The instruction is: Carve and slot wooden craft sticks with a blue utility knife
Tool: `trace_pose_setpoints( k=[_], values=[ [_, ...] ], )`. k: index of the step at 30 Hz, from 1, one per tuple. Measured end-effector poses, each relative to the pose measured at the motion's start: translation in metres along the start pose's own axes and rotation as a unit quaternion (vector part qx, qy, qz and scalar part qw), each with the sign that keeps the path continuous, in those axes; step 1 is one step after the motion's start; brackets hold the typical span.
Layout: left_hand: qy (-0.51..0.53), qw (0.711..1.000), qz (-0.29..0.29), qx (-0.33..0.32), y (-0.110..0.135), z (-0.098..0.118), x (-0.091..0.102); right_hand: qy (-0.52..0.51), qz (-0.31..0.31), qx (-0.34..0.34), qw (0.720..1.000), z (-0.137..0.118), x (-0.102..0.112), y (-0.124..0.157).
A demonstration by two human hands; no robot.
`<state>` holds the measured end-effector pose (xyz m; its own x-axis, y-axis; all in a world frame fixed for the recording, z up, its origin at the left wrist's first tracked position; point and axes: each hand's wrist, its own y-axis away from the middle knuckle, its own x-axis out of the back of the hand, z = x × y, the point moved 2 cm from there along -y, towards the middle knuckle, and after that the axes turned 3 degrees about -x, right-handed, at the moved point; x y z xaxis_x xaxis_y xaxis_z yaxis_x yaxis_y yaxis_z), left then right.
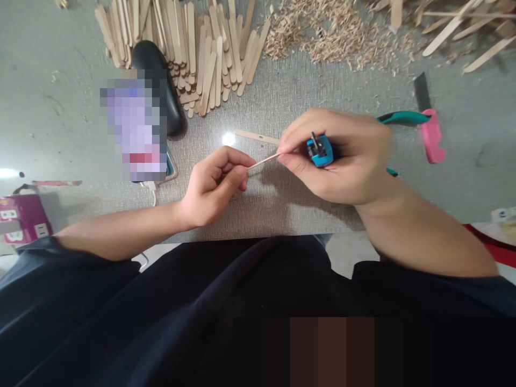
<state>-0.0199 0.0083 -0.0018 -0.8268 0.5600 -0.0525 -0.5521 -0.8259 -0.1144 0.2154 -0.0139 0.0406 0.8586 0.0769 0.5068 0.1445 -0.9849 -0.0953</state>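
Observation:
A thin wooden stick spans the gap between both hands above the grey table. My left hand pinches its left end with curled fingers. My right hand is closed round a teal-handled cutting plier whose blue jaw head pokes out between the fingers, and its fingertips also pinch the stick's right end. The plier's teal handles stick out behind the hand. Another flat stick lies on the table just beyond the hands.
A heap of wooden sticks lies at the far centre-left, wood shavings to its right, more loose sticks far right. A pink utility knife lies right. A black object and phone sit left; a purple box at the left edge.

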Motion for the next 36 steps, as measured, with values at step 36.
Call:
trace_pose_setpoints(
  k=[36],
  values=[
    [0.084,0.993,0.017,0.082,-0.003,0.004,-0.004,0.263,-0.087,0.069,0.958,0.022,0.001,0.006]
  ],
)
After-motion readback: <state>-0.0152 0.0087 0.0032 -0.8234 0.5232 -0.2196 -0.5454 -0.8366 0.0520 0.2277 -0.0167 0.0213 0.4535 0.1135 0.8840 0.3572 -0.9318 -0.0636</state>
